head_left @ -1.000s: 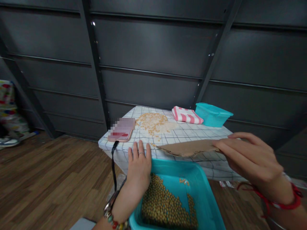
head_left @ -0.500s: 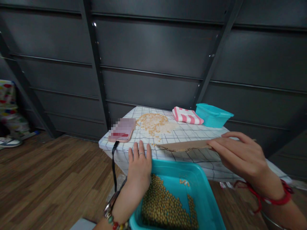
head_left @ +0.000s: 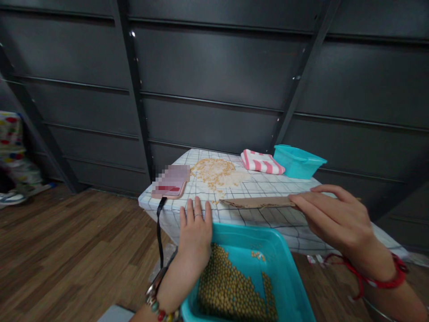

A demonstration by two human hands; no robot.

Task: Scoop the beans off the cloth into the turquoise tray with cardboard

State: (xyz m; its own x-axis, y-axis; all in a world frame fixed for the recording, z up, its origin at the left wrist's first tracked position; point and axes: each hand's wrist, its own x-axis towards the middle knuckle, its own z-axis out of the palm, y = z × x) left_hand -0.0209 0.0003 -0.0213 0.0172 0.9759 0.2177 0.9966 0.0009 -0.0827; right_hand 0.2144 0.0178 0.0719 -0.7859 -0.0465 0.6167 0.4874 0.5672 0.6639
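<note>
My right hand (head_left: 338, 219) pinches one end of a flat strip of cardboard (head_left: 258, 202), which reaches leftward just above the front of the table. My left hand (head_left: 196, 232) lies flat with fingers stretched near the table's front edge, beside the left rim of a blue-green tub (head_left: 281, 250). Many round greenish-brown beans (head_left: 231, 286) fill the lower left of the tub, and several paler kernels sit at its far side. Beyond the cardboard, a spread of yellow kernels and white grains (head_left: 216, 172) lies on the checked cloth.
A phone (head_left: 172, 181) with a black strap rests at the table's left. Behind, on the right, are a folded pink-and-white striped towel (head_left: 261, 162) and a smaller blue-green bin (head_left: 296, 162). The checked tablecloth (head_left: 182, 214) hangs over the front edge. Dark panels (head_left: 214, 67) stand behind.
The cardboard has tilted slightly in my right hand, showing more of its edge. My left hand, the tub and the grains look the same.
</note>
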